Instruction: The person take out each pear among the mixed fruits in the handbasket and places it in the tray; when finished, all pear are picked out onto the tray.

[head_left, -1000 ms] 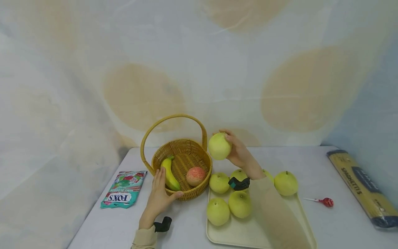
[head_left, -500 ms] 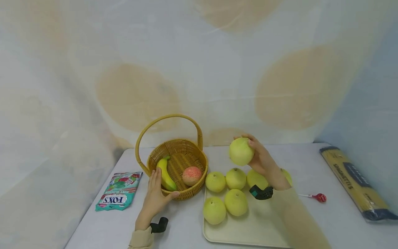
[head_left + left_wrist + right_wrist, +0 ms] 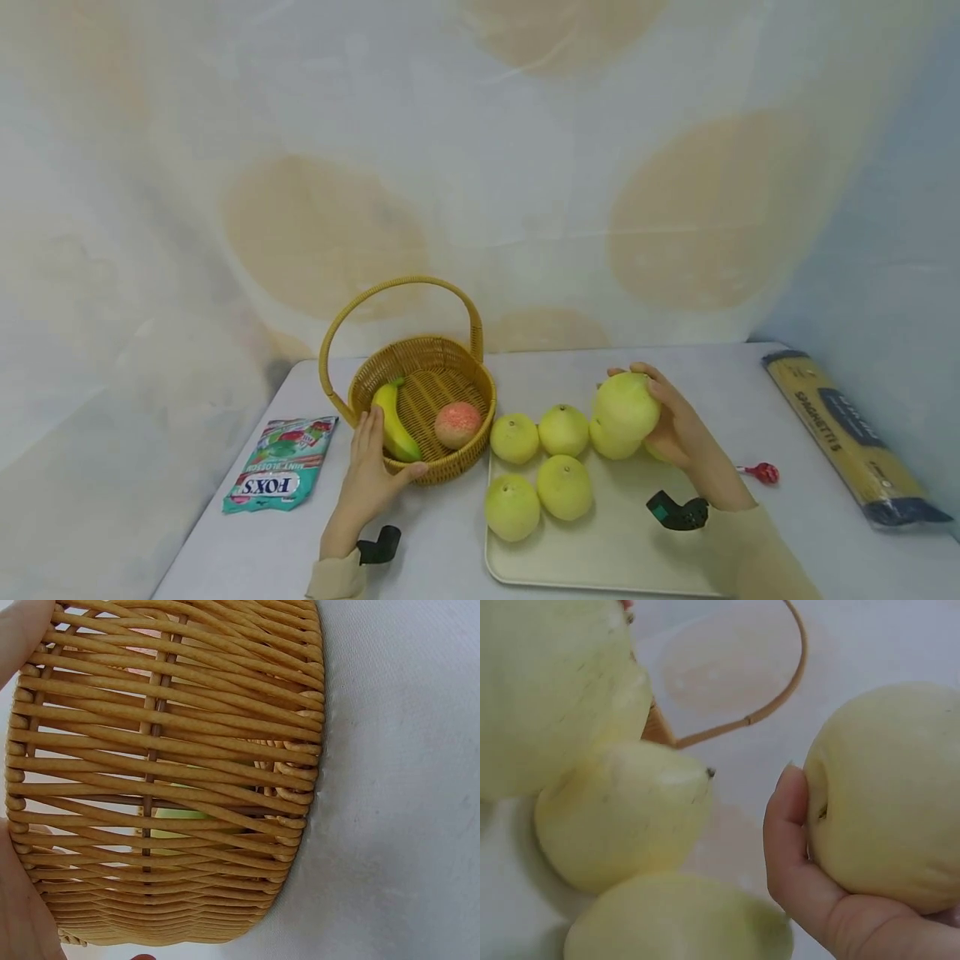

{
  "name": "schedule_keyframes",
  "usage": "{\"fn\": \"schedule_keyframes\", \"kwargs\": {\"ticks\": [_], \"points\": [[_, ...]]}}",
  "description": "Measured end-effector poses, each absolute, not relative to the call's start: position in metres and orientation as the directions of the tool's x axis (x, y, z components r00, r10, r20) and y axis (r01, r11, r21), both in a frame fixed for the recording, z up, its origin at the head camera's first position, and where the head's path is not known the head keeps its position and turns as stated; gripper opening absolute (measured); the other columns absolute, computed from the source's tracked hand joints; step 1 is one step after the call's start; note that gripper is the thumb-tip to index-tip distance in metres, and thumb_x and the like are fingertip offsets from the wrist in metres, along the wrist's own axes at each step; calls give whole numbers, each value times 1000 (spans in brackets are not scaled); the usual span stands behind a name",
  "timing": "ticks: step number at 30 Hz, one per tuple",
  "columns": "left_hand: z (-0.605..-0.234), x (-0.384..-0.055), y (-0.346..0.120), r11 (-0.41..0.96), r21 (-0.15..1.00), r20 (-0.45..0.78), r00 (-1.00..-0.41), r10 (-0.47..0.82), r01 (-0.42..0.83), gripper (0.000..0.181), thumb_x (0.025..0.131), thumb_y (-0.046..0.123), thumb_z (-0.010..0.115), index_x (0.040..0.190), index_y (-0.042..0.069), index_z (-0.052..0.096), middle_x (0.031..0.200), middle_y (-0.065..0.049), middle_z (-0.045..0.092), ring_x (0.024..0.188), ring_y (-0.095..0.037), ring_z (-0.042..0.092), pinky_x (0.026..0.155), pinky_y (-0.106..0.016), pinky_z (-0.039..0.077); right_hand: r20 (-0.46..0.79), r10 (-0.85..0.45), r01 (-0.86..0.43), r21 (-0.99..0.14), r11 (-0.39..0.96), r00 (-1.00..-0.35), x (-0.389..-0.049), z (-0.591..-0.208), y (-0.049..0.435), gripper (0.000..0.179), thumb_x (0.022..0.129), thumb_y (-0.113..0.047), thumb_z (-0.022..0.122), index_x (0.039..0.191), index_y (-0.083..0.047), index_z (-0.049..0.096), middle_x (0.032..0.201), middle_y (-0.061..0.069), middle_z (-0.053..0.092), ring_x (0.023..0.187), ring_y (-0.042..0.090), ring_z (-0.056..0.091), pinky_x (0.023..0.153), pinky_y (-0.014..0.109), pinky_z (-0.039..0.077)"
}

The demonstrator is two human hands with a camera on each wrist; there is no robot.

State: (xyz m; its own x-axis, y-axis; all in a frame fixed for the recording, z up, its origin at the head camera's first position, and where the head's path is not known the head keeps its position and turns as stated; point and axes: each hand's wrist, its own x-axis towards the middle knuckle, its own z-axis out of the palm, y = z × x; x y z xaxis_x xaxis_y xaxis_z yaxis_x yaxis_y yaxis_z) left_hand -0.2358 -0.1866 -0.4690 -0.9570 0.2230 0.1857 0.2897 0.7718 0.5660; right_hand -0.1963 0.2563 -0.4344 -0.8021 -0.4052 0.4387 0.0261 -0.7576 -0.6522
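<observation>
My right hand (image 3: 686,442) grips a round yellow-green pear (image 3: 627,404) over the back right of a cream tray (image 3: 592,562). The thumb and fingers curl round it, and in the right wrist view the thumb presses beside the dimple of the held pear (image 3: 892,795). Several similar pears (image 3: 564,487) sit on the tray; one behind the hand is mostly hidden. My left hand (image 3: 367,483) rests with fairly straight fingers and a spread thumb against the near left rim of a wicker basket (image 3: 431,343). Inside lie a banana (image 3: 397,427) and a pinkish-red peach (image 3: 457,425).
A teal Fox's candy bag (image 3: 281,467) lies left of the basket. Right of the tray are a red lollipop (image 3: 765,473), its stick partly covered by my arm, and a spaghetti packet (image 3: 855,437). The basket's tall handle (image 3: 397,285) arches upward. Patterned cloth hangs behind the table.
My right hand has carried the pear from beside the basket's right rim rightward and down over the tray. The left hand keeps its place at the basket; the head view has shifted slightly.
</observation>
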Motion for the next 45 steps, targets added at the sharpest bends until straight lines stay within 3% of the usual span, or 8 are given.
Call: {"fn": "schedule_keyframes", "kwargs": {"ticks": [4,12,18,22,32,39,45], "points": [[-469,-236,-187,770,571,176,-959,224,285,119,77,55,75,156,4,3,162,-22,3,150,-41,0,116,-65,14,447,-437,105,-595,-797,-780,-188,-444,266,52,104,-12,8,129,-15,53,140,5,54,131,24,53,106,40,46],[-467,-235,-187,772,572,168,-960,223,279,119,77,55,74,156,2,3,163,-21,2,150,-40,-1,116,-64,13,450,-464,7,-712,-702,-763,-173,-463,274,48,104,-8,12,130,-16,52,144,1,50,131,19,52,98,39,51],[-468,-235,-190,775,560,191,-956,223,293,118,77,54,75,156,2,4,162,-23,4,149,-42,1,116,-65,15,473,-513,-42,-763,-645,-717,-169,-487,272,37,105,-8,31,136,-20,48,148,-2,45,135,19,48,101,39,50],[-470,-234,-189,768,561,205,-951,232,308,116,78,53,74,156,2,4,161,-25,5,149,-44,2,114,-66,16,441,-529,-79,-816,-573,-725,-165,-498,272,40,102,-3,41,137,-22,49,148,-4,45,133,16,49,102,34,49],[-468,-233,-192,776,549,218,-949,227,311,116,78,53,75,155,0,7,161,-25,7,149,-43,4,114,-66,17,385,-498,-159,-885,-437,-777,-158,-503,259,46,94,11,45,128,-19,54,141,-4,51,127,9,52,103,22,45],[-466,-231,-191,774,559,192,-955,228,297,115,79,53,74,155,1,6,162,-24,5,149,-43,1,116,-65,15,321,-506,-203,-940,-274,-801,-154,-503,255,37,90,7,57,117,-18,57,138,-7,54,127,4,50,105,15,38],[-469,-232,-192,778,548,208,-951,230,308,115,78,53,74,155,1,6,162,-24,5,149,-43,2,115,-65,16,385,-483,-257,-915,-311,-786,-155,-505,255,34,92,14,47,111,-14,51,129,-6,58,131,6,49,108,14,36]]}}
